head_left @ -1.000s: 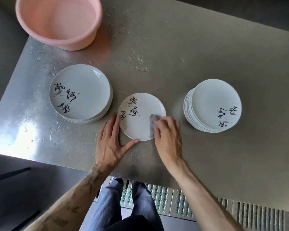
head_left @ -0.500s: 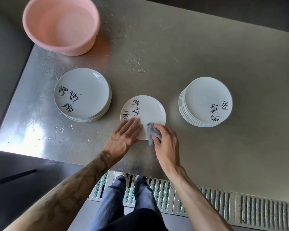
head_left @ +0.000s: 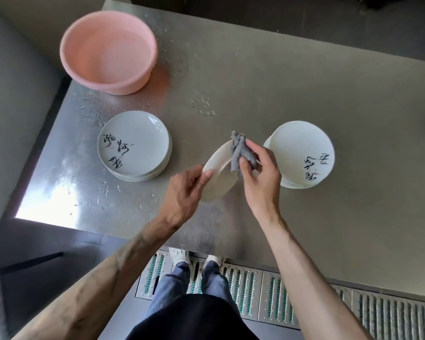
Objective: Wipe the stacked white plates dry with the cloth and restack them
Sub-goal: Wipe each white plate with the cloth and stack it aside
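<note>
Mid-wipe at a wet steel bench (head_left: 255,82): holds one white plate (head_left: 219,180) tilted on edge and clear of the surface at centre, with no lettering in sight on the face shown. Pinches its lower rim in the left hand (head_left: 184,192), grip closed with the thumb on the near face. Bunches a grey cloth (head_left: 239,153) in the right hand (head_left: 260,182), grip curled round the wad, and presses it to the plate's upper rim at 1 o'clock.

Flanked by two piles lying flat: a low stack (head_left: 134,143) at 9 o'clock, amid scattered water droplets (head_left: 204,106), and a taller stack (head_left: 302,153) at 3 o'clock on what looks like dry metal. Shares the bench with a pink basin (head_left: 108,51) at 11 o'clock, near the far corner.

Judging by the wet patch and the heights, probably dried and restacked at 3 o'clock, waiting at 9 o'clock. Seemingly past halfway, with the plate in hand unfinished and several left; exact count impossible to tell.
</note>
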